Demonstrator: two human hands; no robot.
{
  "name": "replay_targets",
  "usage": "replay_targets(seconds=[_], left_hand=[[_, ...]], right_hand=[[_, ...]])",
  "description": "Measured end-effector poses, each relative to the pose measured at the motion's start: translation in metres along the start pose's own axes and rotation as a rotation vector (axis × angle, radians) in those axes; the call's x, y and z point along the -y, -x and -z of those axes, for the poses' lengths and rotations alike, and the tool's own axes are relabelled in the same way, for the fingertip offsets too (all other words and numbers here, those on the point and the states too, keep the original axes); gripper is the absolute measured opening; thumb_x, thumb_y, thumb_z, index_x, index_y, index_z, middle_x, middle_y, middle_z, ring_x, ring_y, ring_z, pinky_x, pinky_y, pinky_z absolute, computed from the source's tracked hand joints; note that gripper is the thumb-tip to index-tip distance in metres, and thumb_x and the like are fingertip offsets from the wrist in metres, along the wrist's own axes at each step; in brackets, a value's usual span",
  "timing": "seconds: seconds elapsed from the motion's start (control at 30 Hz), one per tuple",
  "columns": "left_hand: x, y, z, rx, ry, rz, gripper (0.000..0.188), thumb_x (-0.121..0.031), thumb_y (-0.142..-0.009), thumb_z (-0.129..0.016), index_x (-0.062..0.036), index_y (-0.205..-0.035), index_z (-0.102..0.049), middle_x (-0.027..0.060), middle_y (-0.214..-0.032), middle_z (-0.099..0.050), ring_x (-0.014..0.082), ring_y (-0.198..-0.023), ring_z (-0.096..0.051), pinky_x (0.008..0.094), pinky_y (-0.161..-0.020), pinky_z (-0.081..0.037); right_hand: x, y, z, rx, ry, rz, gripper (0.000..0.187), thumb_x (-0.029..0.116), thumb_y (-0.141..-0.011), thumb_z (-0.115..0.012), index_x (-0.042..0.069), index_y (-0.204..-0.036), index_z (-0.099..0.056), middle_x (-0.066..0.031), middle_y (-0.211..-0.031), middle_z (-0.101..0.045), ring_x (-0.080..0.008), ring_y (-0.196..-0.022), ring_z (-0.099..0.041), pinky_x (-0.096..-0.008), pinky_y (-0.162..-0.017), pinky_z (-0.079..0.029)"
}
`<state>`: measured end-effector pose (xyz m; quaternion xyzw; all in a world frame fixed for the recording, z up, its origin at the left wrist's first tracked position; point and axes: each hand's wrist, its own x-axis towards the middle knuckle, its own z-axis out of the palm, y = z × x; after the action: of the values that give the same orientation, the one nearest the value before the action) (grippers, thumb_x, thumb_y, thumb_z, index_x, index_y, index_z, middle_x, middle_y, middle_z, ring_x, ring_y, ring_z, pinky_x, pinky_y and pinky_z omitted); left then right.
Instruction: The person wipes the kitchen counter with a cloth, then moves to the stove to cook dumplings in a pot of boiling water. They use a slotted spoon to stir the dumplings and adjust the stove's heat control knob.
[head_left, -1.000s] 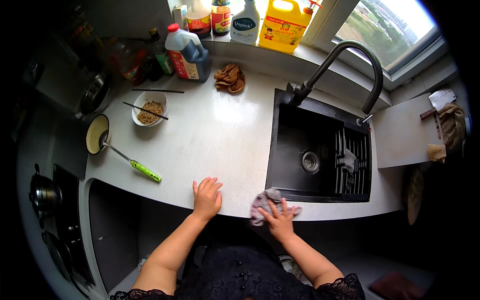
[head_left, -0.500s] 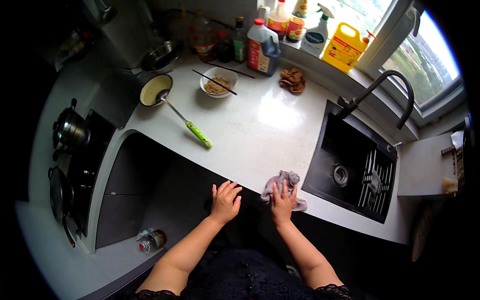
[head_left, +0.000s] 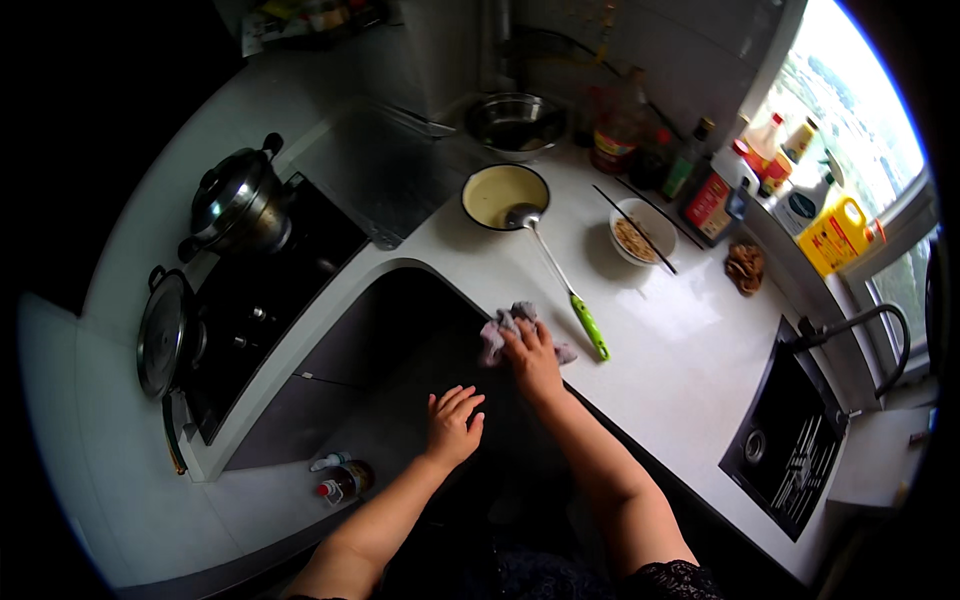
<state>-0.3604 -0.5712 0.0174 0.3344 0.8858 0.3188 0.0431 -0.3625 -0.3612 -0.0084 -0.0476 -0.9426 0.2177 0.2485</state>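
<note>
Since half a second ago the right hand (head_left: 533, 358) has slid its crumpled grey-purple cloth (head_left: 508, 331) leftward along the white stone countertop (head_left: 680, 340), away from the black sink (head_left: 790, 440), to the front edge beside the green-handled metal ladle (head_left: 566, 286). That hand presses flat on the cloth, fingers bent over it. The left hand (head_left: 453, 424) hovers off the counter, fingers spread, holding nothing.

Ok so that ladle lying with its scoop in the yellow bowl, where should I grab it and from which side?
Take the ladle by its green grip, the end lying flat on the counter and pointing at you. Come from above, on the near side just right of the cloth under your right hand. The scoop rests in the bowl, so lifting the handle end should bring it out cleanly.
</note>
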Motion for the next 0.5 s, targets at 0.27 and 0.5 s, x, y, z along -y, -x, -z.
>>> replay_targets(seconds=[0.27, 0.5], left_hand=[[0.081, -0.02, 0.061, -0.158, -0.004, 0.087, 0.032, -0.016, -0.08, -0.067, -0.0142, -0.112, -0.064, 0.0049, -0.123, -0.061, 0.029, -0.122, -0.05, 0.0635, -0.103, -0.03], [0.132, -0.026, 0.066, -0.215, 0.054, 0.21, 0.031, -0.015, -0.08, -0.068, -0.0142, -0.111, -0.064, 0.0057, -0.121, -0.061, 0.0316, -0.117, -0.053, 0.0647, -0.101, -0.031]], right_hand=[[-0.012, -0.037, -0.067, 0.139, 0.262, -0.213, 0.049, 0.017, -0.083, -0.06, 0.025, -0.131, -0.055, -0.0097, -0.146, -0.04, -0.0443, -0.134, -0.031, -0.0531, -0.111, -0.028], [0.021, -0.068, -0.057, 0.096, -0.079, -0.196, 0.041, 0.007, -0.075, -0.066, 0.017, -0.115, -0.065, -0.0145, -0.129, -0.055, -0.0409, -0.115, -0.049, -0.0491, -0.1, -0.041]])
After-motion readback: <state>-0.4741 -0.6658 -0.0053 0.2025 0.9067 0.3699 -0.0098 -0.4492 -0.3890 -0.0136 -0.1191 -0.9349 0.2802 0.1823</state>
